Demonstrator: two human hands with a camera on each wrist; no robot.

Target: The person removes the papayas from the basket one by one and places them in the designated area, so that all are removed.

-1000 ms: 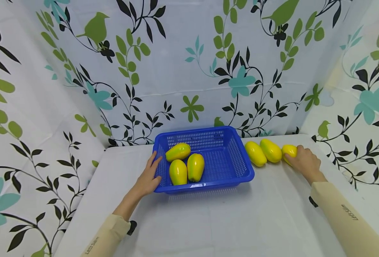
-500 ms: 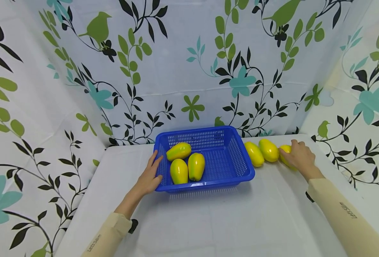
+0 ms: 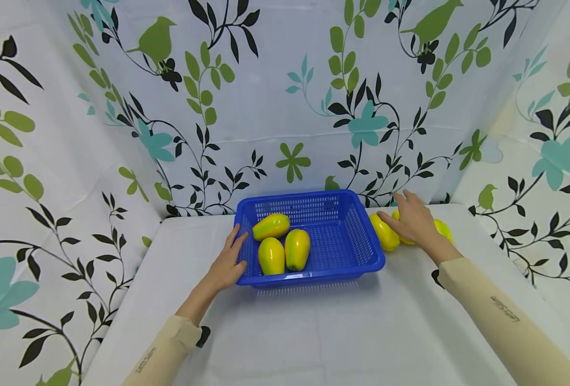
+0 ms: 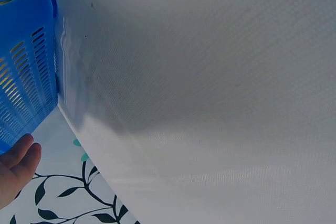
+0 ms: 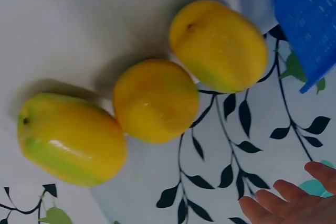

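My left hand (image 3: 226, 266) rests at the left end of a blue plastic basket (image 3: 309, 277), its fingers extended along the rim. Inside the basket's left half lie three glossy yellow mangoes, one lying sideways (image 3: 271, 226) behind a left one (image 3: 271, 256) and a right one (image 3: 297, 250). Over the row of mangoes beside the basket, my right hand (image 3: 414, 219) hovers with spread fingers and nothing in them. In the right wrist view that row shows as a far-left mango (image 5: 73, 140), a middle mango (image 5: 156, 100) and one nearest the basket (image 5: 218, 45). My right hand partly hides the middle one in the head view.
A white cloth (image 3: 313, 332) covers the table. Patterned curtains with leaves and birds (image 3: 265, 107) stand close behind the basket and along both sides. The right-hand mangoes lie close to the back curtain.
My right hand has let go of the rightmost mango and moved left, above the row. Those mangoes sit slightly closer together. My left hand stays at the basket.
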